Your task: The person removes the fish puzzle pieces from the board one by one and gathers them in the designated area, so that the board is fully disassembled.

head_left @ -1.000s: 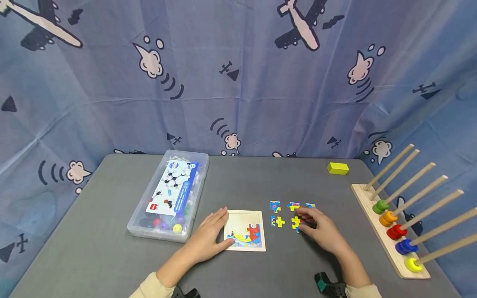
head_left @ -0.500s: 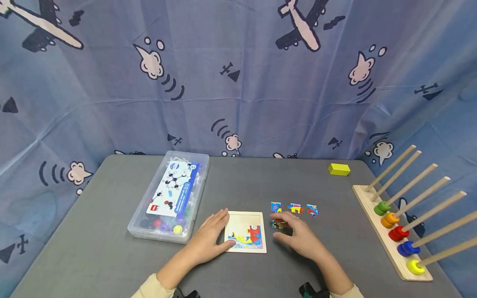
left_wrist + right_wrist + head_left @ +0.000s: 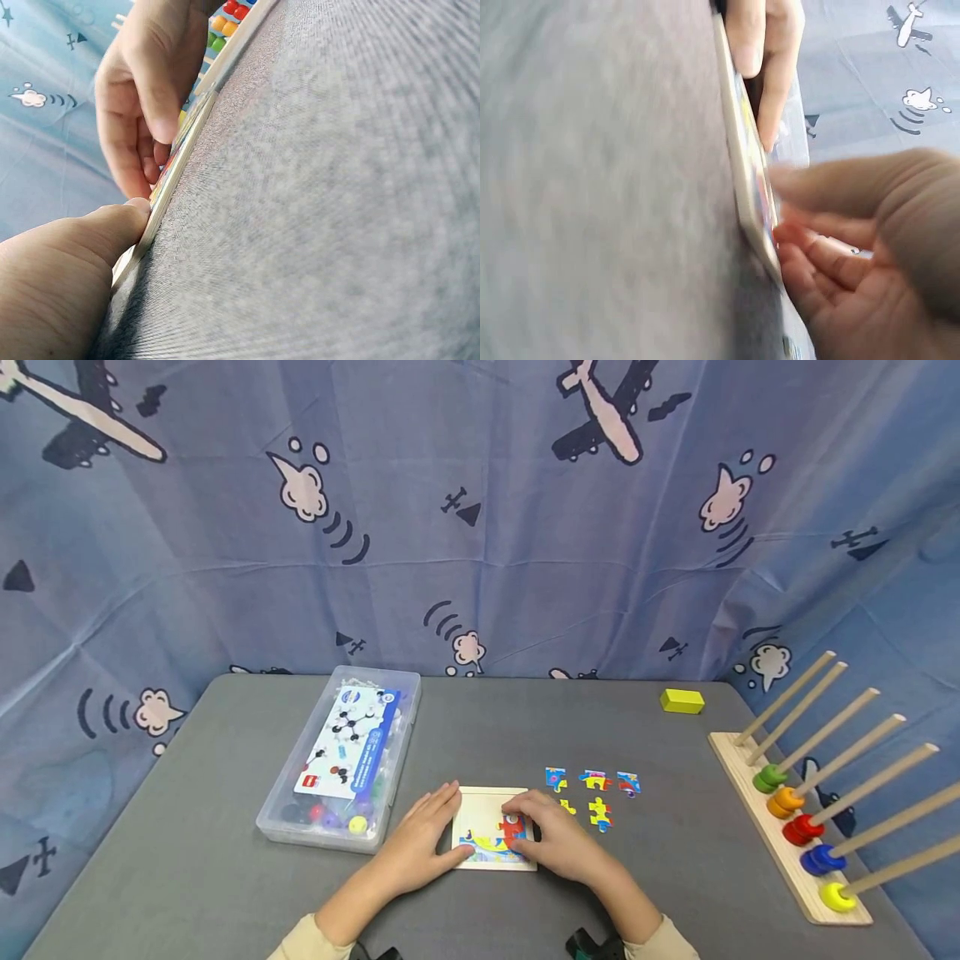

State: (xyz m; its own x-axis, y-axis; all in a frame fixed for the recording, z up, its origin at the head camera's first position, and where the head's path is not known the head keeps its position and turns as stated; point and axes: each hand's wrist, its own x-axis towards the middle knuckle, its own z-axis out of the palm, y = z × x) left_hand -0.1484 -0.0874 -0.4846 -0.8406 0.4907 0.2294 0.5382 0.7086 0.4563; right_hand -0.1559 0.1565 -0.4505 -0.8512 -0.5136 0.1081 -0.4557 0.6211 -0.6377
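Observation:
A square wooden puzzle tray [image 3: 472, 799] lies flat on the table, with puzzle pieces along its bottom and a red puzzle piece [image 3: 512, 829] at its right side. My left hand [image 3: 420, 841] rests at the tray's left edge, fingers extended and thumb on the lower frame. Over the right edge, my right hand [image 3: 558, 839] has thumb and fingertips apart around the red piece. The right wrist view shows these loosely bent fingers [image 3: 832, 255] at the tray, blurred; whether they pinch the piece is unclear. Several loose pieces [image 3: 600, 814] lie to the right, one partly hidden by the right hand.
A clear plastic box [image 3: 341, 752] with a molecule-model label and coloured balls inside stands at the left. On the right is a wooden peg board [image 3: 787, 835] with tall pegs and coloured rings. A yellow block [image 3: 682, 701] sits at the back right. A patterned curtain hangs behind.
My right hand has moved left from the loose puzzle pieces to the tray's right edge, uncovering the yellow lower piece. The left hand and the tray stay in place.

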